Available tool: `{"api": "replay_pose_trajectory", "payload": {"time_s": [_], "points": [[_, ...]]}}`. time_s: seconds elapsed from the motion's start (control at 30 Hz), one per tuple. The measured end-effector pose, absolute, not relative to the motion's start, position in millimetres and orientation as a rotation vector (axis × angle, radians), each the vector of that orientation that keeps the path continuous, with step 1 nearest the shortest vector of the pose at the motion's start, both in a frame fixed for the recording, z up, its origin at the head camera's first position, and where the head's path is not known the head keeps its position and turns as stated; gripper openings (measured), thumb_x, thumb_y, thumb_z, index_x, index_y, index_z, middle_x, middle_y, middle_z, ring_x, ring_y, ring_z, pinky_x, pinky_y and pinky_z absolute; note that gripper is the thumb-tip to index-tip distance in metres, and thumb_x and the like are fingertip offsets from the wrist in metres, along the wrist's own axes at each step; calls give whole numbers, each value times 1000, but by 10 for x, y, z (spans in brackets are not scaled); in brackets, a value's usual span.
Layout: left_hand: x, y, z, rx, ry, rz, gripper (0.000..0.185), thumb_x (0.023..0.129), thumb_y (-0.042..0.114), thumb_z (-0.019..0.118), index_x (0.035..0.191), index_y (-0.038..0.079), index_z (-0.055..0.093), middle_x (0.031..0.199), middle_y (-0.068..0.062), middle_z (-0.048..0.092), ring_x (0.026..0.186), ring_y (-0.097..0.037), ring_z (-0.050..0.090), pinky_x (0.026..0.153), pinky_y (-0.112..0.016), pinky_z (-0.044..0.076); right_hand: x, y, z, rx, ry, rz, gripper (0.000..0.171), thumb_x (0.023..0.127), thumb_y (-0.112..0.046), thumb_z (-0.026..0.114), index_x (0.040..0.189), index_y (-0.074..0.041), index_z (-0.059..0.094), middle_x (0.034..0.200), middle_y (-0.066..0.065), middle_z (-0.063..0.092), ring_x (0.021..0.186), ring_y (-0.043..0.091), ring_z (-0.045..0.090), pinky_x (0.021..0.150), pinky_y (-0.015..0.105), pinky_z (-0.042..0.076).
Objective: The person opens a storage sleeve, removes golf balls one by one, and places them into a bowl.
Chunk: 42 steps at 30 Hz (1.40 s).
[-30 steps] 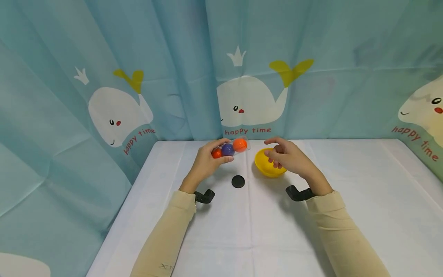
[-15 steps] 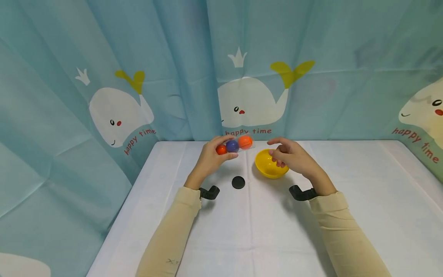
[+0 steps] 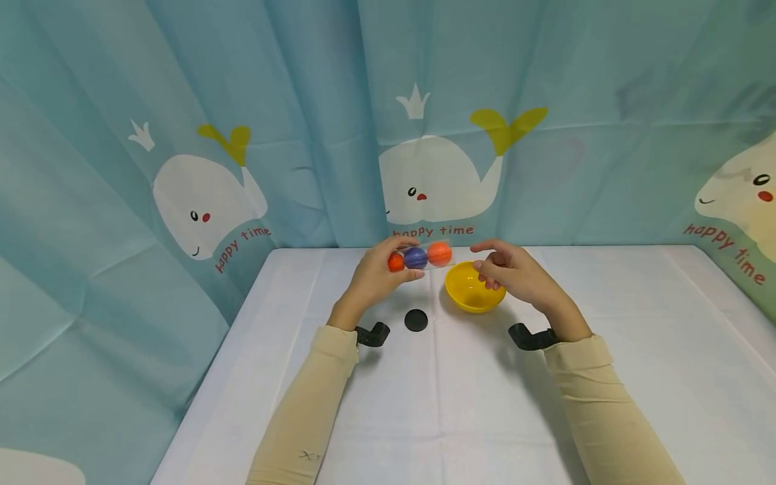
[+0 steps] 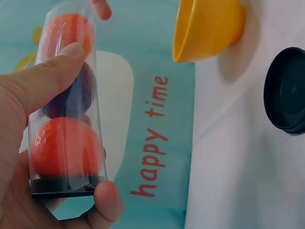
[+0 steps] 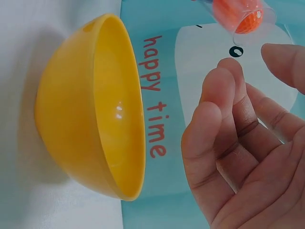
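Left wrist view: purple ball partly behind left hand

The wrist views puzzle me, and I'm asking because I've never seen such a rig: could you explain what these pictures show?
There is no machine here: a person works with two bare hands. The head view comes from a camera on the person's head, looking forward and down. The other two come from wrist cameras, so the scene appears turned sideways. On the white table are a yellow bowl and a round black lid. The left hand grips a clear tube containing two orange balls and a purple-blue ball between them. The right hand, near the bowl, holds nothing.
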<state>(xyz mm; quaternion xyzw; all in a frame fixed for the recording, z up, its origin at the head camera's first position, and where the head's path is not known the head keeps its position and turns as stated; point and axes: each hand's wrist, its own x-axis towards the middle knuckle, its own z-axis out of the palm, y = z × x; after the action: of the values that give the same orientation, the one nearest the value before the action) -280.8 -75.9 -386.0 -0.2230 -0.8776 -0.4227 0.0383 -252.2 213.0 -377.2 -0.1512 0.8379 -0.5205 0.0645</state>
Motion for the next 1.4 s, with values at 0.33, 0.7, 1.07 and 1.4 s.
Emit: {"api": "replay_pose_trajectory", "payload": {"time_s": [0.33, 0.7, 1.07, 1.4], "points": [[-2753, -738, -3845, -656, -2713, -1161, 50, 86, 34, 83, 131, 29, 63, 139, 2, 64, 121, -25, 60, 107, -49, 50, -2534, 2126, -3803, -464, 2517, -1546, 42, 101, -20, 65, 140, -8, 52, 97, 23, 61, 79, 31, 61, 73, 27, 55], [-2747, -749, -3865, -687, -2658, -986, 52, 83, 38, 85, 131, 30, 67, 136, 4, 67, 121, -23, 59, 100, -47, 52, -2552, 2041, -3864, -531, 2499, -1554, 48, 99, -21, 69, 143, -10, 51, 115, 18, 65, 94, 31, 67, 81, 27, 58], [-2718, -741, -3842, -721, -2636, -888, 51, 81, 35, 88, 128, 31, 68, 129, 5, 68, 105, -18, 57, 84, -38, 56, -2553, 1938, -3916, -570, 2529, -1580, 49, 99, -18, 68, 143, -6, 51, 122, 18, 65, 100, 28, 67, 83, 22, 58], [-2668, -744, -3786, -743, -2654, -747, 53, 82, 40, 86, 130, 32, 66, 124, 8, 68, 101, -16, 54, 74, -32, 53, -2568, 1894, -3960, -583, 2530, -1617, 48, 98, -13, 69, 142, -4, 52, 123, 21, 67, 102, 30, 68, 84, 19, 57]]}}
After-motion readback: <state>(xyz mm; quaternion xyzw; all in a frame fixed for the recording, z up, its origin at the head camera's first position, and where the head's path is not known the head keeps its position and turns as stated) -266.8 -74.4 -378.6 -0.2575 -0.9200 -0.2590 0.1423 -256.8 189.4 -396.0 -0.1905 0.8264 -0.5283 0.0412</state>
